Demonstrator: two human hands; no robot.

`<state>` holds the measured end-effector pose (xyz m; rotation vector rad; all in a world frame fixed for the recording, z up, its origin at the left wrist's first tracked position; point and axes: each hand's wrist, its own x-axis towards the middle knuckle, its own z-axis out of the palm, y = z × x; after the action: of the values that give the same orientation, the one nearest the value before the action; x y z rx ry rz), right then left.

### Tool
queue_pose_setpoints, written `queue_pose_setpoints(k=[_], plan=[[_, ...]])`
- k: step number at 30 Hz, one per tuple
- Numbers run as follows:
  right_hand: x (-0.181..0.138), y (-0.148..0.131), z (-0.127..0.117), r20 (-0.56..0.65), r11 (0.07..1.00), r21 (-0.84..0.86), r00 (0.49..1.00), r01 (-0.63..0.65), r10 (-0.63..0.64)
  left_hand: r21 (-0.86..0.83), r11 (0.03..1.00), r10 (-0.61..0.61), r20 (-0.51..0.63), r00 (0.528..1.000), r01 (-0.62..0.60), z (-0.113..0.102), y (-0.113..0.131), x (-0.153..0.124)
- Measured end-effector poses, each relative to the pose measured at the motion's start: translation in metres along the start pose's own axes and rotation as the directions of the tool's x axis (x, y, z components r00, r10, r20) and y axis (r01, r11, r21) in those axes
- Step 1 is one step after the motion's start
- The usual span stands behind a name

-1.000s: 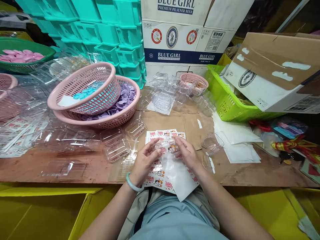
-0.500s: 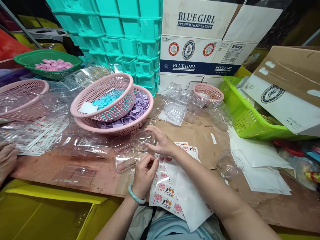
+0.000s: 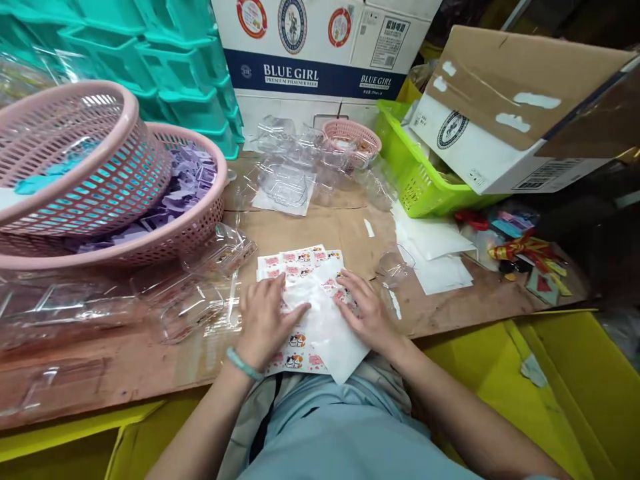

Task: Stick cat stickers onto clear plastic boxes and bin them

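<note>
A sticker sheet [image 3: 297, 341] printed with cats and pink lettering lies at the table's front edge, over my lap. Across it, turned at an angle, rests a plain white sheet of paper [image 3: 327, 333], hiding part of the prints. My left hand [image 3: 265, 317] lies on the left side of the sheets, thumb stretched inward and fingers apart. On the right side, my right hand [image 3: 367, 312] touches the sheets with its fingers spread. Clear plastic boxes [image 3: 187, 310] sit just left of my left hand.
Pink baskets [image 3: 200, 230] with purple and blue pieces are stacked at left. Turquoise crates [image 3: 187, 100] and a white beer carton [image 3: 310, 53] stand behind. At right are a green basket [image 3: 415, 177], an open carton [image 3: 500, 140], white papers [image 3: 443, 270] and a clear plastic piece [image 3: 395, 263].
My right hand has left the clear plastic boxes and come down onto the right side of the sheets. My left hand has opened onto their left side. The view has swung right.
</note>
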<state>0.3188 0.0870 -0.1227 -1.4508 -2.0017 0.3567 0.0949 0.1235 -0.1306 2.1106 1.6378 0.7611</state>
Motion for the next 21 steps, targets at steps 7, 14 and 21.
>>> queue_pose_setpoints(k=[7,14,21], plan=[[-0.032,0.012,0.008,-0.080,0.999,-0.036,0.996,-0.030,0.027,-0.090,0.996,0.033,0.150,0.988,-0.020,0.007,0.023,0.019],[-0.030,0.014,0.016,-0.042,0.995,-0.100,0.999,0.001,-0.006,-0.091,0.990,-0.078,0.314,0.946,0.112,0.006,0.030,0.037],[-0.018,-0.002,0.006,-0.103,0.999,-0.054,0.995,0.003,-0.009,-0.642,0.541,-0.024,0.634,0.773,0.543,-0.006,0.037,0.044]])
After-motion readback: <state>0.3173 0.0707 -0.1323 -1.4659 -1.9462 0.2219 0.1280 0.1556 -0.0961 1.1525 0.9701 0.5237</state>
